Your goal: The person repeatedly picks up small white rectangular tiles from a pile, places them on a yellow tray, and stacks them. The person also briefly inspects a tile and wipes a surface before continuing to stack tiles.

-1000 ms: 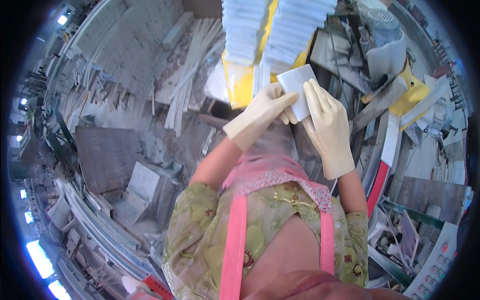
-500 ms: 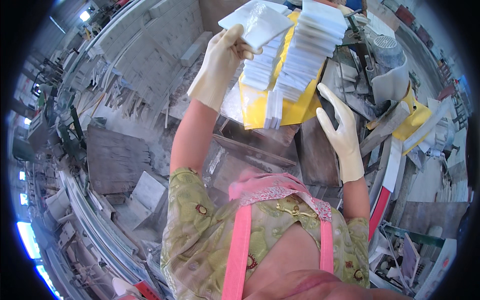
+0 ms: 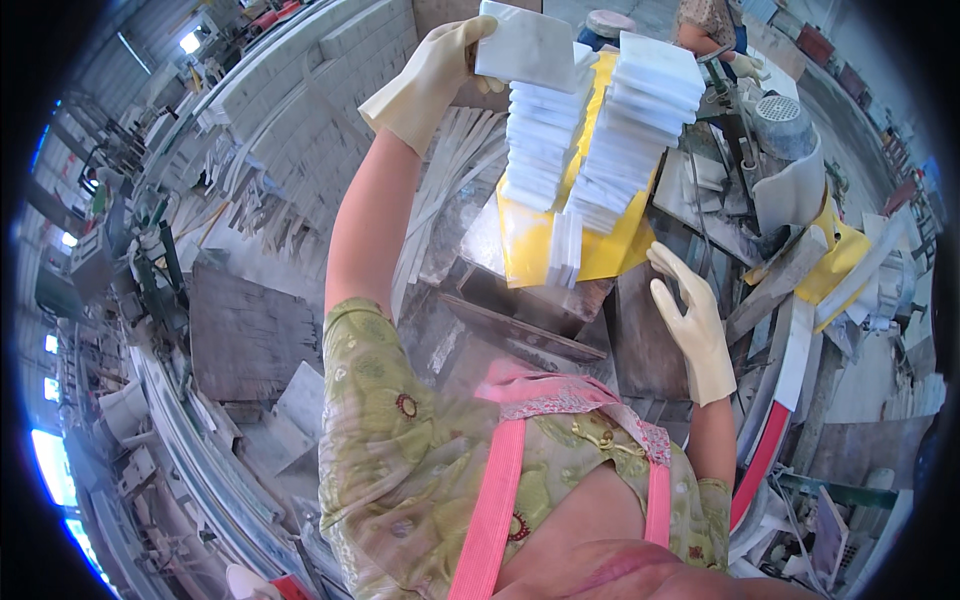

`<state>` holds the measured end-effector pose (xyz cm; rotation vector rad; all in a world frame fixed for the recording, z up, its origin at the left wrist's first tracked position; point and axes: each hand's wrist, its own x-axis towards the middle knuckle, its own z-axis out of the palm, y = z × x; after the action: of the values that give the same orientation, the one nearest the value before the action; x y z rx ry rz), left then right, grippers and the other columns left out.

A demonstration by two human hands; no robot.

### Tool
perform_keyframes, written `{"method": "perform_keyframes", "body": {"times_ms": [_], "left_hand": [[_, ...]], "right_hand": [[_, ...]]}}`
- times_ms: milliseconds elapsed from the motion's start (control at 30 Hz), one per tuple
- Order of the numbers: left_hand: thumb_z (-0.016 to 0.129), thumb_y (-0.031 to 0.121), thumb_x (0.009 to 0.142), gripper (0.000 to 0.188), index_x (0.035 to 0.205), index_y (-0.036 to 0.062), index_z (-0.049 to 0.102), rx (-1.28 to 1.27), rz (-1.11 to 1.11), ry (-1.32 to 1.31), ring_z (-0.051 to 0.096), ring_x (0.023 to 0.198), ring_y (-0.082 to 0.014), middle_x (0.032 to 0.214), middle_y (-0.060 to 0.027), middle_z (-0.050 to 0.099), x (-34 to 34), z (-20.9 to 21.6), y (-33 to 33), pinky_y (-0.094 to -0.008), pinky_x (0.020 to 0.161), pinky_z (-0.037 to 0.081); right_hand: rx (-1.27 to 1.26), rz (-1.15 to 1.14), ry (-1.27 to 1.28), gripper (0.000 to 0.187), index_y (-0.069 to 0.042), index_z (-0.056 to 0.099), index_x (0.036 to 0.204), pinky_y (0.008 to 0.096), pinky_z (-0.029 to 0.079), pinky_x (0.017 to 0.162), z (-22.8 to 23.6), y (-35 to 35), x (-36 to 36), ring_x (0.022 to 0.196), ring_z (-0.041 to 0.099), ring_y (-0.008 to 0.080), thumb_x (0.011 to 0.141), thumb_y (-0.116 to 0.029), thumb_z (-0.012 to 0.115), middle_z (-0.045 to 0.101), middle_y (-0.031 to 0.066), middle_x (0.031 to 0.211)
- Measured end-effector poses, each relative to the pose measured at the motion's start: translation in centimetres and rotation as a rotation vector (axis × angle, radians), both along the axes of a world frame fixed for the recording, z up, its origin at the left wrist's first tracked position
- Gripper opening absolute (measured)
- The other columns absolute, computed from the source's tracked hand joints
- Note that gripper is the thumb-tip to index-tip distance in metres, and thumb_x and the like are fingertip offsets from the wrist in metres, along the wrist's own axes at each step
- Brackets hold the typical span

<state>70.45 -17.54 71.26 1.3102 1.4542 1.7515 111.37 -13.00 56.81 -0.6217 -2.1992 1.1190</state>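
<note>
My left hand [image 3: 445, 80], in a cream rubber glove, grips the left edge of a square white stone tile [image 3: 527, 45] at the far end of the left tile stack. Two tall stacks of white tiles, the left stack [image 3: 545, 140] and the right stack [image 3: 640, 120], lean side by side on a yellow sheet [image 3: 520, 255]. A few narrow tiles [image 3: 565, 248] stand on edge at the sheet's near end. My right hand [image 3: 692, 325], gloved alike, is held off the sheet's right corner with fingers apart and nothing in it.
Long pale slabs [image 3: 285, 100] are piled at the far left, with thin stone strips [image 3: 440, 170] beside them. Dark boards [image 3: 250, 325] lie at the left. At the right are a grey motor [image 3: 785, 125] and a wooden beam [image 3: 775, 285]. Another person's gloved hand [image 3: 747, 67] shows at the far right.
My left hand has turned the tile flatter to view and moved it slightly farther away. My right hand has drawn back from the stacks. The other person has come further into view.
</note>
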Motion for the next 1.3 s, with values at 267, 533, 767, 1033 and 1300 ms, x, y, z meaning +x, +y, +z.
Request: {"method": "perform_keyframes", "body": {"times_ms": [267, 533, 767, 1033, 1300], "left_hand": [[0.057, 0.035, 0.100, 0.031, 0.110, 0.0086, 0.069, -0.215, 0.067, -0.318, 0.067, 0.073, -0.0136, 0.091, -0.0030, 0.072, -4.9, 0.1, 7.8, -0.0319, 0.053, 0.050], [0.060, 0.023, 0.103, 0.026, 0.094, -0.0013, 0.064, -0.361, 0.106, -0.191, 0.051, 0.047, -0.0130, 0.067, -0.0083, 0.058, -6.5, 1.4, 10.7, -0.0254, 0.037, 0.032], [0.059, 0.026, 0.104, 0.031, 0.091, -0.0014, 0.061, -0.381, -0.050, -0.176, 0.045, 0.040, -0.0132, 0.061, -0.0073, 0.055, -6.9, 0.9, 10.6, -0.0270, 0.035, 0.026], [0.055, 0.038, 0.104, 0.040, 0.084, 0.0045, 0.060, -0.474, -0.010, -0.058, 0.040, 0.040, -0.0107, 0.054, -0.0032, 0.048, -6.6, 1.2, 9.8, -0.0250, 0.038, 0.026], [0.058, 0.039, 0.103, 0.039, 0.082, 0.0071, 0.064, -0.616, 0.087, 0.122, 0.035, 0.042, -0.0056, 0.057, 0.0011, 0.048, -6.1, 1.4, 9.2, -0.0226, 0.040, 0.020]], "right_hand": [[-0.120, -0.087, -0.040, 0.051, 0.001, 0.054, 0.144, 0.0341, 0.044, 0.109, -1.3, -0.3, 2.3, 0.127, 0.062, 0.0250, 0.095, -0.008, 0.065, 0.067, 0.0193, 0.133], [-0.191, -0.218, -0.055, 0.048, 0.003, 0.054, 0.143, 0.0341, 0.044, 0.109, -2.4, -0.7, 4.1, 0.127, 0.062, 0.0255, 0.097, -0.006, 0.063, 0.065, 0.0201, 0.134], [-0.220, -0.270, -0.075, 0.046, 0.004, 0.054, 0.142, 0.0339, 0.045, 0.109, -3.0, -0.8, 5.0, 0.127, 0.062, 0.0255, 0.098, -0.007, 0.063, 0.064, 0.0206, 0.135], [-0.205, -0.283, -0.085, 0.044, 0.005, 0.055, 0.141, 0.0342, 0.045, 0.109, -3.7, -1.8, 5.5, 0.126, 0.062, 0.0255, 0.099, -0.008, 0.062, 0.065, 0.0202, 0.134], [-0.217, -0.284, -0.080, 0.044, 0.004, 0.056, 0.140, 0.0336, 0.045, 0.108, -4.1, -2.4, 5.8, 0.126, 0.063, 0.0254, 0.099, -0.008, 0.062, 0.065, 0.0203, 0.133]]}}
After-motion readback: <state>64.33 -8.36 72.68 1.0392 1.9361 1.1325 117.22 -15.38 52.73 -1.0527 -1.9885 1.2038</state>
